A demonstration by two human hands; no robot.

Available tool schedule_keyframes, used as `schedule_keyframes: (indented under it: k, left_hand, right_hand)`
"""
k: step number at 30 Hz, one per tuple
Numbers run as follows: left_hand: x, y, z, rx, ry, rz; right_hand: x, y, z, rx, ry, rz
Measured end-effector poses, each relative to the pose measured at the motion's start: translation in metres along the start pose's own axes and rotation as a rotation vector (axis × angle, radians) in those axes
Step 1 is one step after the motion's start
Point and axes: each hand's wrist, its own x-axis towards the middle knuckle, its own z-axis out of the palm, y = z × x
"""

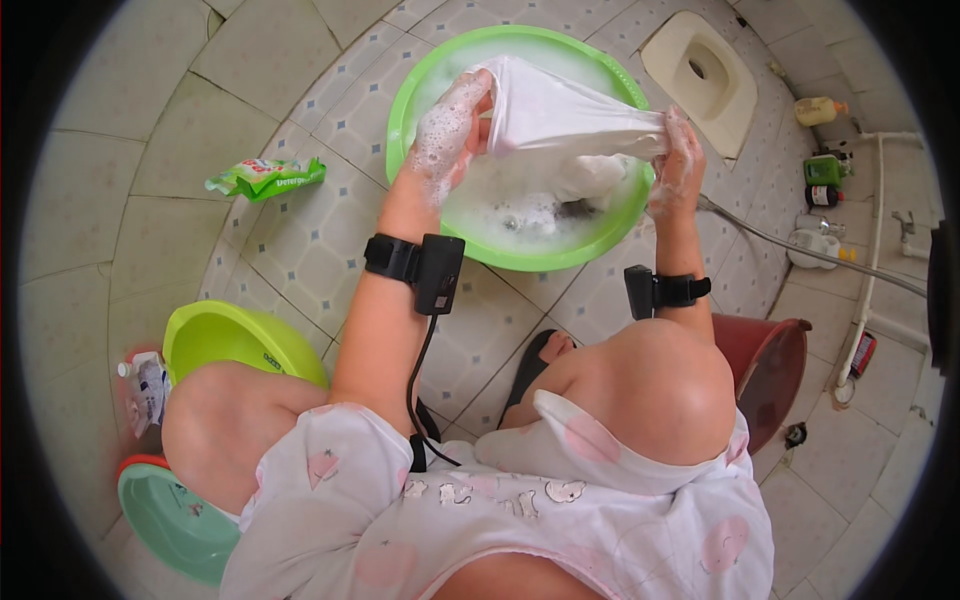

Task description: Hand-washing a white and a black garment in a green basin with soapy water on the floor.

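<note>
A wet white piece of cloth [560, 108] is stretched between both hands above a green basin [398, 115]. My left hand [447, 128], coated in foam, grips its wider left end with the fingers partly behind it. At the narrow, twisted right end, the fingers of my right hand [681, 165] are closed on the cloth, near the basin's right rim. Cloudy, sudsy water [490, 188] fills the basin. Another white bunched cloth [592, 178] lies in the water beneath the stretched one, with something dark beside it that I cannot make out.
A green detergent bag [267, 178] lies on the tiles left of the basin. A yellow-green basin [225, 330] and a teal basin [170, 520] are at my left, a dark red bucket [745, 350] at my right. Beyond are a squat toilet [735, 95], a hose [770, 235] and several bottles along the wall.
</note>
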Motion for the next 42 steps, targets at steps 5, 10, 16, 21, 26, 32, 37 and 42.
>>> schedule_keyframes:
  k: [5,10,16,21,26,32,37,42]
  left_hand:
    - [0.000,-0.005,-0.008,0.093,0.060,0.033]
    - [0.010,-0.012,-0.034,0.212,0.127,0.025]
    - [0.007,-0.012,-0.025,0.230,0.126,0.028]
    - [-0.002,-0.028,0.002,1.155,-0.105,0.094]
    - [0.004,-0.020,-0.007,0.406,-0.067,-0.063]
    - [-0.012,0.042,0.012,-0.247,0.044,0.152]
    - [-0.004,0.025,-0.030,-0.497,0.050,0.099]
    - [0.010,-0.070,0.001,-0.525,-0.119,-0.143]
  right_hand:
    - [0.006,0.006,-0.019,-0.122,0.006,0.006]
    - [0.005,0.006,-0.022,-0.181,-0.017,-0.111]
    - [0.000,-0.004,-0.018,-0.023,-0.095,-0.132]
    - [-0.021,-0.045,0.026,0.409,-0.417,-0.190]
    - [-0.035,-0.035,0.052,-0.133,-0.651,-0.274]
    - [-0.038,0.038,0.034,-1.075,-0.527,-0.447]
    - [-0.023,0.004,0.038,0.247,-0.152,0.206]
    - [-0.063,0.028,0.084,-0.614,-0.438,-0.400]
